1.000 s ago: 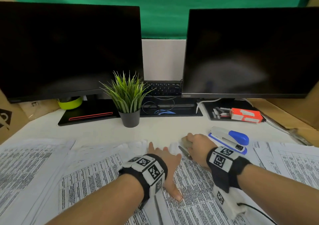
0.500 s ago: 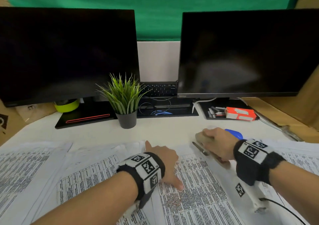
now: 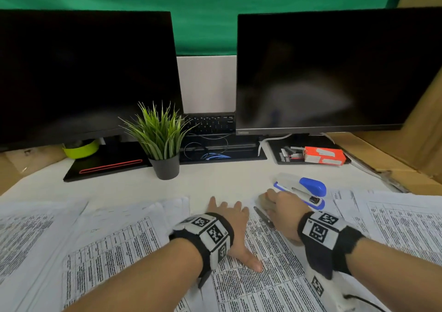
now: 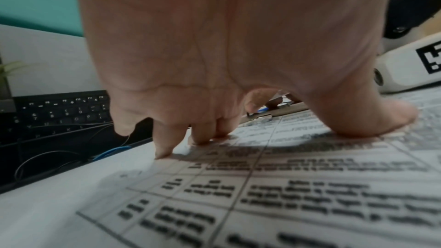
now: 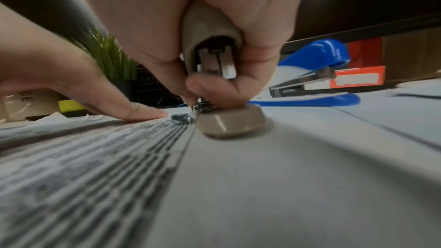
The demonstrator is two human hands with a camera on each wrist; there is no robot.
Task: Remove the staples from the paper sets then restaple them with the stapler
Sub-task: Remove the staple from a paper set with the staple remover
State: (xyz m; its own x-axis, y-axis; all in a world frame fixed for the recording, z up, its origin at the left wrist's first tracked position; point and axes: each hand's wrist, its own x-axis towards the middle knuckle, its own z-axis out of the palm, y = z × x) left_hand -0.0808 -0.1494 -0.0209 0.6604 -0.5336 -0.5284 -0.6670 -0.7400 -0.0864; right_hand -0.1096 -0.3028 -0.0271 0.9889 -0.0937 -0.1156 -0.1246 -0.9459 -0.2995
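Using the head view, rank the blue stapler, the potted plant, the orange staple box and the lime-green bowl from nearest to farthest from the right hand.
From the right hand:
1. Blue stapler, just beyond it on the right.
2. Orange staple box, farther back on the right, under the right monitor.
3. Potted plant, back left of centre.
4. Lime-green bowl, far left, under the left monitor.

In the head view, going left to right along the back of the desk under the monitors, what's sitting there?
Yellow-green bowl → potted plant → keyboard → loose staple strips → orange staple box.
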